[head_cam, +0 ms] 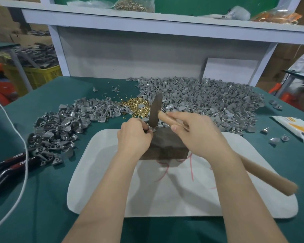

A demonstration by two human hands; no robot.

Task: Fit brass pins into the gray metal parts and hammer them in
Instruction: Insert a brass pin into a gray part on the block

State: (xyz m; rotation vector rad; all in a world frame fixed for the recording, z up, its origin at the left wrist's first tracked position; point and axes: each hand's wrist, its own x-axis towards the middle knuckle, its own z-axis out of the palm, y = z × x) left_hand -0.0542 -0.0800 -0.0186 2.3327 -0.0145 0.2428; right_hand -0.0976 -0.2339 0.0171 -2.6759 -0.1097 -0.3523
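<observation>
My left hand [132, 135] pinches a small gray metal part [152, 129] on the top edge of a dark metal block [167, 146]. My right hand [198, 134] grips the wooden handle [263, 174] of a hammer, whose dark steel head [154, 111] stands on the part. A heap of brass pins [135, 106] lies just behind the block. To the right rear spreads a big pile of gray parts [209, 100]; a darker pile of parts [63, 127] lies to the left.
The block sits on a white mat [174, 195] on the green table [42, 207]. Black pliers [9, 169] and a white cord [23, 146] lie at the left. At the right lies a white and orange packet [297, 128]. A shelf [147, 20] with bags stands behind.
</observation>
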